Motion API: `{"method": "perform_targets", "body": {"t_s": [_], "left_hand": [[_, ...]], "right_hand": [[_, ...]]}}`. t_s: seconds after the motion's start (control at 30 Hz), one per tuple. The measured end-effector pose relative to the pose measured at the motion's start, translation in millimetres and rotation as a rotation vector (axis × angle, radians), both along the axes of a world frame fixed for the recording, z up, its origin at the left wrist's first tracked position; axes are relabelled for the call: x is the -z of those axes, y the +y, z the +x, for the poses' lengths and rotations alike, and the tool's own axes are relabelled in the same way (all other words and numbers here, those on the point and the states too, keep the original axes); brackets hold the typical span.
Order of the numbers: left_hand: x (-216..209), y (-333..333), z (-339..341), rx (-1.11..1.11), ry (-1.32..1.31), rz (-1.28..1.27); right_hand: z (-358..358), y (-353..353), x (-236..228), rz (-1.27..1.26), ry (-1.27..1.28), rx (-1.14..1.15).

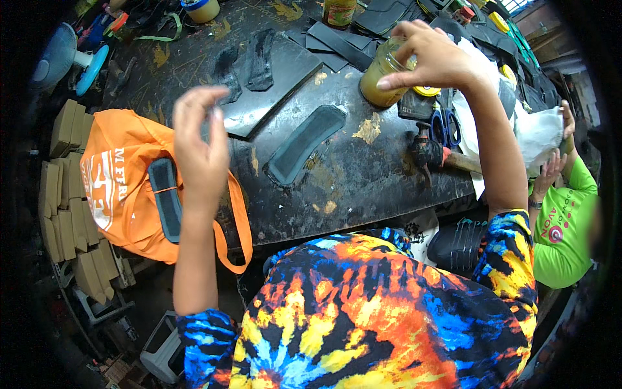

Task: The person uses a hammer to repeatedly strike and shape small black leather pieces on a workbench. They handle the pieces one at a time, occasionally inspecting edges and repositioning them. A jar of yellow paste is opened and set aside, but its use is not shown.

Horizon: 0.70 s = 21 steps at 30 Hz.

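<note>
My right hand [434, 58] is curved around the upper part of a glass jar [379, 87] of yellowish stuff, its thumb on the near side and its fingers across the top. My left hand [199, 133] is raised over the table's left side, a little smeared by motion. Its fingers are bent and apart from the thumb, with nothing visible between them. A dark curved pad with a shiny border [306, 146] lies on the table between my hands. Two more dark strips, one farther left [225, 72] and one beside it [260, 59], lie on a black board [285, 81].
Beside my left forearm is an orange bag [129, 188] with a banded dark pad [166, 198] on it. Blue-handled scissors [447, 126] and a hammer [431, 152] lie at right. A person in a green shirt [564, 240] handles white material [541, 133]. A fan [55, 55] stands far left.
</note>
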<state>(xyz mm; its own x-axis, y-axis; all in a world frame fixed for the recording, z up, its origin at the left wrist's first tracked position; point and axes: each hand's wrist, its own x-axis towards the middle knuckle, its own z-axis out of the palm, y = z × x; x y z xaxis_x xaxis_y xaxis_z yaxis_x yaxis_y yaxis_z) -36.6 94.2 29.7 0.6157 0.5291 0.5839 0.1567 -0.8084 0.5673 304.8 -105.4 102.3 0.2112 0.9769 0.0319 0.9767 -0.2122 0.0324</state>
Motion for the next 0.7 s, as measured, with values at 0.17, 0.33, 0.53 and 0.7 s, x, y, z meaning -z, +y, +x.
{"method": "perform_targets", "body": {"t_s": [0.17, 0.33, 0.53, 0.7], "left_hand": [[23, -56, -18, 0.116, 0.218, -0.085], [43, -68, -23, 0.047, 0.275, 0.006], [47, -77, -32, -0.026, 0.34, 0.002], [50, -82, -31, -0.042, 0.356, -0.001]], "right_hand": [[-4, -30, -29, 0.977, -0.073, -0.04], [-65, -54, -6, 0.377, -0.28, 0.065], [-132, -38, 39, 0.366, 0.404, -0.266], [-139, -11, 113, 0.056, 0.235, 0.047]]}}
